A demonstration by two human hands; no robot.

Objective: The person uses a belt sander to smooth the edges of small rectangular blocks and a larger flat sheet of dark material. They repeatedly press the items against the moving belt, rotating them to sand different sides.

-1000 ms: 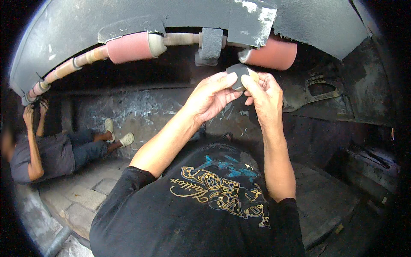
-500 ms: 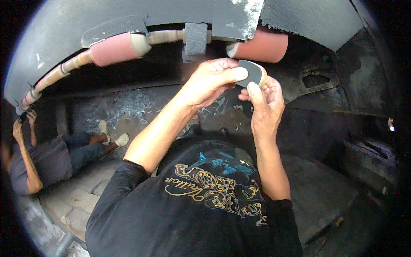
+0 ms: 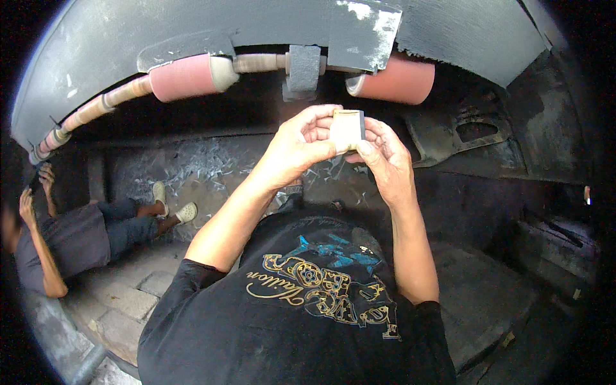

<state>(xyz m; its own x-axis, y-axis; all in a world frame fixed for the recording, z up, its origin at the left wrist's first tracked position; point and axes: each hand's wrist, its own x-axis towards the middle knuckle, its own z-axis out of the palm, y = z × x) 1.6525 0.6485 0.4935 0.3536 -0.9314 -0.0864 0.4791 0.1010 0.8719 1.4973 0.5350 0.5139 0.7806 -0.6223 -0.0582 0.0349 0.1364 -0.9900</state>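
Note:
Between my hands is a small block that looks like a shoe heel (image 3: 347,128), with a pale, flat side showing and a dark layer along its right edge. My left hand (image 3: 296,144) grips its left side, the thumb low and the fingers behind. At the right edge and lower corner, my right hand (image 3: 387,157) holds it with thumb and fingers. The heel is just below a red sanding drum (image 3: 401,82), apart from it. Farther left on the machine is a pink sanding drum (image 3: 183,78).
A grey metal hood (image 3: 282,22) curves over the drums. The shaft (image 3: 128,92) between them looks blurred, as if spinning. Far left, another person (image 3: 70,240) holds a dark piece at the shaft's end. Pale scraps (image 3: 199,160) litter the trough below.
The heel has been turned: its dark curved face showed before, now its pale side does. Both hands have come slightly lower and shifted their grip.

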